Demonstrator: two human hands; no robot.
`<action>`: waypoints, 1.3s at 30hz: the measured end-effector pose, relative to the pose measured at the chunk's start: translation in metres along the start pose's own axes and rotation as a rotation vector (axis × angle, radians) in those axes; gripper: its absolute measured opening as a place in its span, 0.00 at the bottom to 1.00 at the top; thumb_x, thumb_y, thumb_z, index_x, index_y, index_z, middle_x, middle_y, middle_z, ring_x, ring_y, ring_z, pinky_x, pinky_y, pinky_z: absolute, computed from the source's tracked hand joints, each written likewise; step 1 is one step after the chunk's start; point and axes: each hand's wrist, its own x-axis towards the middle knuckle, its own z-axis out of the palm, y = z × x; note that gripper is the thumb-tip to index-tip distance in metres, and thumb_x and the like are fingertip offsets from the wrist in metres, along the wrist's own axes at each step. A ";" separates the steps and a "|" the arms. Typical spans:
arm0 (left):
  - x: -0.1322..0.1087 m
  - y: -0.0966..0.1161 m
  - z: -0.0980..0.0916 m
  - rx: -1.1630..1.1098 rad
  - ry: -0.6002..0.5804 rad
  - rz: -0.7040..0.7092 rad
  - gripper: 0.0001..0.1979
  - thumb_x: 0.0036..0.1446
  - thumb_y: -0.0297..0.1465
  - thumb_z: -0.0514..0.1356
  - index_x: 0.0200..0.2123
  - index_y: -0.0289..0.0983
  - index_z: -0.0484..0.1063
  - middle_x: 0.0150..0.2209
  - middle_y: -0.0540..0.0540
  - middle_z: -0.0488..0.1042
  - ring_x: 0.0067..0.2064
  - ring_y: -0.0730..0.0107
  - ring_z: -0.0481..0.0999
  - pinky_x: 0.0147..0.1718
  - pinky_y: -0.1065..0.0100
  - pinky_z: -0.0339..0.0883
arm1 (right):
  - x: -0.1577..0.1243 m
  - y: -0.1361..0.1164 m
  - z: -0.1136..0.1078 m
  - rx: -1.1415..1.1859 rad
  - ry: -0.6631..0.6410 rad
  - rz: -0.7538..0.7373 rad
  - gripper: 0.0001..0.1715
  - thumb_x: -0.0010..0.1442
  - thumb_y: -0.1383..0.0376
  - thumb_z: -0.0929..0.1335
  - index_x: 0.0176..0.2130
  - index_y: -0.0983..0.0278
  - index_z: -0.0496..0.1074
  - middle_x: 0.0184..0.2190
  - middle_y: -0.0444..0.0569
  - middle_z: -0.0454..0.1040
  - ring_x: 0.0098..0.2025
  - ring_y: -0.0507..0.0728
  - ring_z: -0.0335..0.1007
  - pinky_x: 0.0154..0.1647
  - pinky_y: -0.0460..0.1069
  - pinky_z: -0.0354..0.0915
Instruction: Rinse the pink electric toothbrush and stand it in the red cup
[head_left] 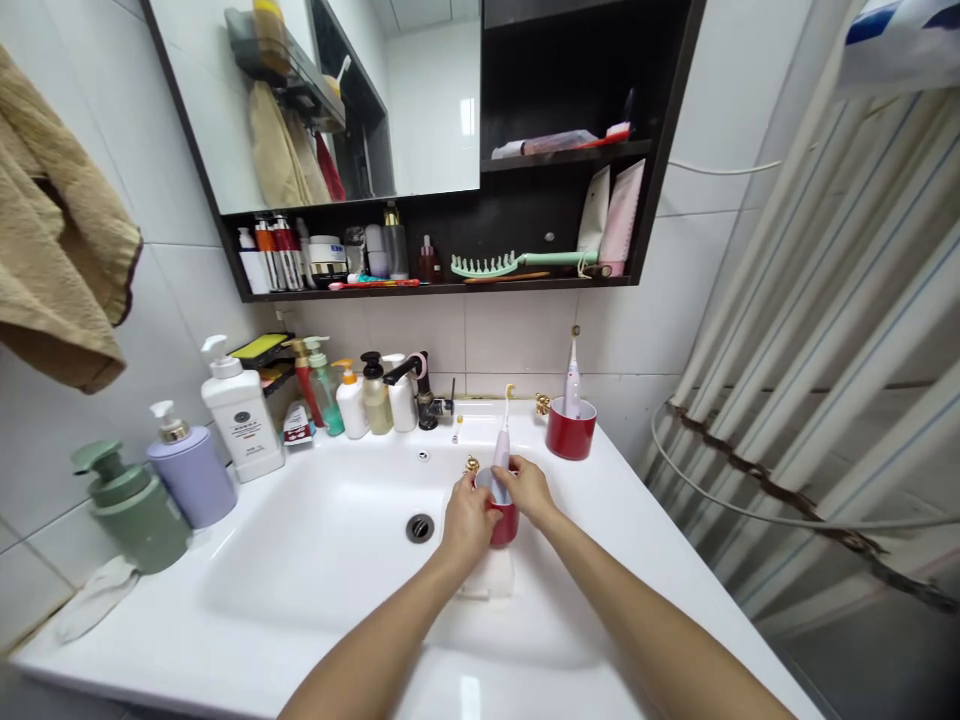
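My left hand (471, 518) is closed round the gold-handled side of a red cup (504, 528), held over the right part of the white sink (322, 540). A pale pink electric toothbrush (502, 445) with a yellowish head stands upright in this cup. My right hand (527, 487) has its fingers on the toothbrush's lower body at the cup's rim. A second red cup (571, 437) with a gold handle rests on the back right counter, holding another electric toothbrush (572, 385). Below the held cup lies a whitish, see-through flat item (487, 578) I cannot make out.
A black faucet (427, 405) and several pump bottles (356, 405) line the back. On the left stand a white bottle (244, 420), a purple bottle (193, 475) and a green bottle (135, 515). A dark cabinet (525, 225) hangs above; a shower curtain (847, 330) is on the right.
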 end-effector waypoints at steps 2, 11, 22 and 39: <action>-0.009 -0.004 -0.001 -0.017 -0.015 -0.012 0.06 0.35 0.22 0.56 0.22 0.35 0.67 0.43 0.43 0.59 0.45 0.64 0.58 0.42 0.67 0.50 | -0.008 -0.001 0.005 0.001 -0.017 0.002 0.14 0.43 0.62 0.60 0.30 0.69 0.67 0.29 0.53 0.70 0.30 0.55 0.65 0.31 0.47 0.59; -0.019 -0.011 -0.006 -0.017 -0.006 0.012 0.09 0.35 0.23 0.55 0.26 0.35 0.66 0.42 0.42 0.60 0.43 0.64 0.59 0.40 0.66 0.53 | -0.014 -0.018 0.009 0.065 0.030 -0.040 0.13 0.44 0.62 0.59 0.29 0.68 0.64 0.27 0.52 0.70 0.29 0.55 0.64 0.31 0.47 0.58; 0.008 -0.006 -0.033 -1.121 0.142 -0.236 0.14 0.42 0.36 0.52 0.32 0.33 0.64 0.33 0.42 0.67 0.34 0.69 0.67 0.35 0.66 0.58 | -0.056 -0.047 -0.025 0.202 -0.153 -0.151 0.14 0.47 0.61 0.58 0.33 0.65 0.64 0.30 0.48 0.68 0.33 0.54 0.62 0.34 0.47 0.58; 0.015 -0.012 -0.042 -1.310 0.004 -0.557 0.05 0.41 0.28 0.56 0.22 0.31 0.64 0.20 0.46 0.69 0.23 0.76 0.69 0.29 0.72 0.62 | -0.081 -0.032 -0.001 0.315 -0.617 0.173 0.11 0.49 0.63 0.55 0.34 0.64 0.57 0.20 0.41 0.57 0.17 0.46 0.55 0.14 0.41 0.55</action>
